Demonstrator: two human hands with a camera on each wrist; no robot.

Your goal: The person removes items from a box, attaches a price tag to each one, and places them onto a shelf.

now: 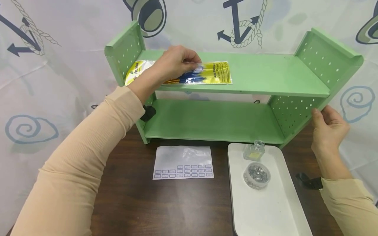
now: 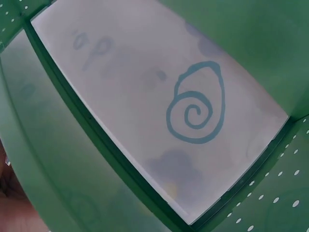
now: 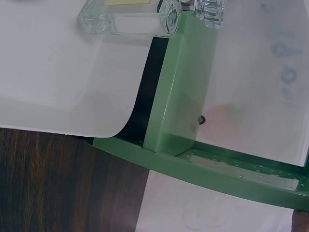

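A clear, yellow-printed pack of art brushes with blue handles lies on the upper board of a green two-tier shelf, at its left end. My left hand is over the pack's middle. Its thumb and fingertips pinch at the edge of a small blue-bordered label that overlaps the pack. At the shelf's right side, my right hand grips the front edge of the perforated side panel between thumb and fingers. Only a bit of the left hand shows in the left wrist view.
A sheet of labels, with gaps in its top row, lies on the dark wooden table. A white tray on the right bears a glass bottle and a round tub of clear pieces. Printed cloth hangs behind.
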